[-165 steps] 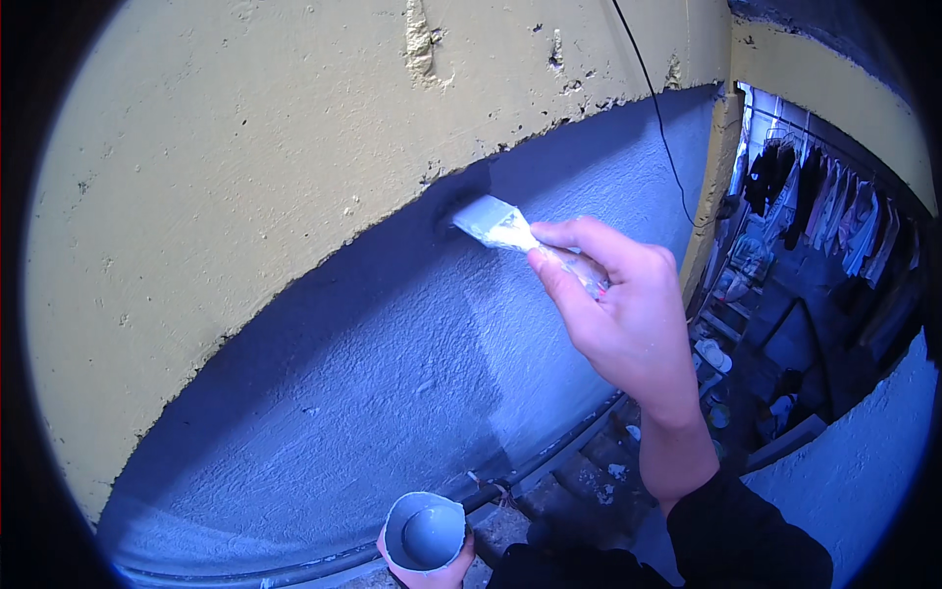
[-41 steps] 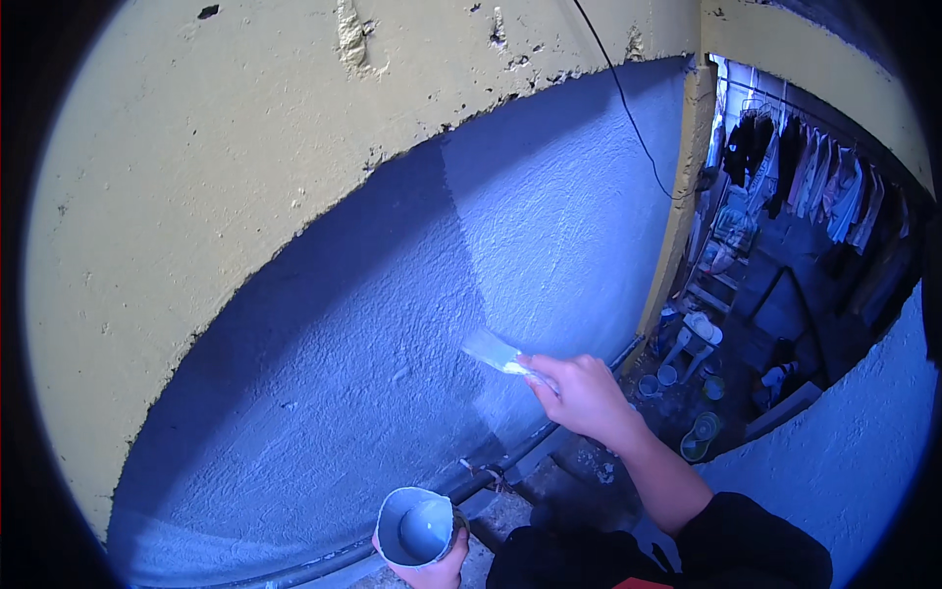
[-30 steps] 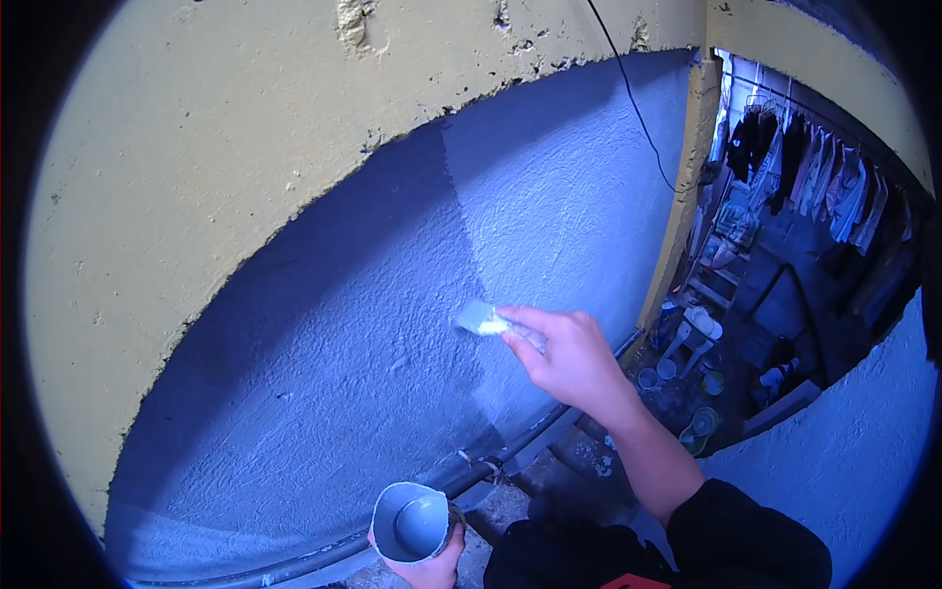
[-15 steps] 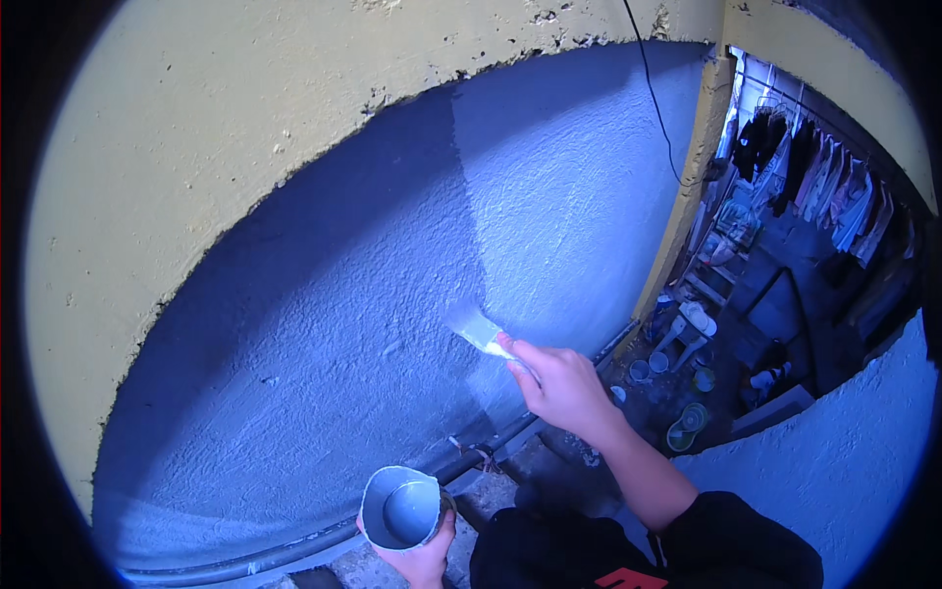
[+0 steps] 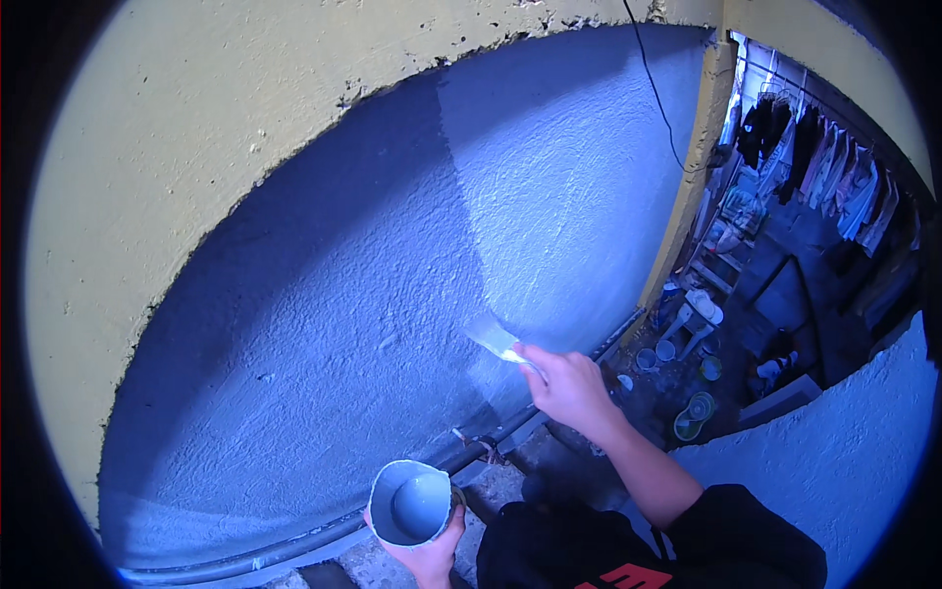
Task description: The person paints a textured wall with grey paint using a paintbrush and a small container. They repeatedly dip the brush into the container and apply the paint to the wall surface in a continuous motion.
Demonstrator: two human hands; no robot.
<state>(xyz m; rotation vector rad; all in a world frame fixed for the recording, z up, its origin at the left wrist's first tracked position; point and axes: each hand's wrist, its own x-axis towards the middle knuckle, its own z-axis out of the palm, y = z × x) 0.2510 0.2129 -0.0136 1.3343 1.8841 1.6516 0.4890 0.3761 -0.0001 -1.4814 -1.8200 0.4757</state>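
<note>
My right hand (image 5: 569, 386) grips the handle of a flat, wide paintbrush (image 5: 494, 337). Its bristle end lies against the rough wall (image 5: 324, 344), close to the border where a darker area meets a lighter, freshly coated-looking one. Low in front of me, my left hand (image 5: 429, 555) is wrapped round a cup-like paint container (image 5: 410, 503). That container is tilted toward me, with pale grey-blue paint inside and a smeared rim. Most of the left hand's fingers are hidden behind it.
A dark pipe (image 5: 294, 543) runs along the wall's foot, with a small tap-like fitting (image 5: 481, 442). A black cable (image 5: 653, 88) hangs at upper right. Beyond the yellow post (image 5: 702, 137) are hanging clothes (image 5: 839, 182), a white stool (image 5: 699, 314) and several buckets (image 5: 655, 355).
The brush and my right hand have shifted slightly right and down in view. The paint container also sits a little further right and higher. Both hands keep their hold.
</note>
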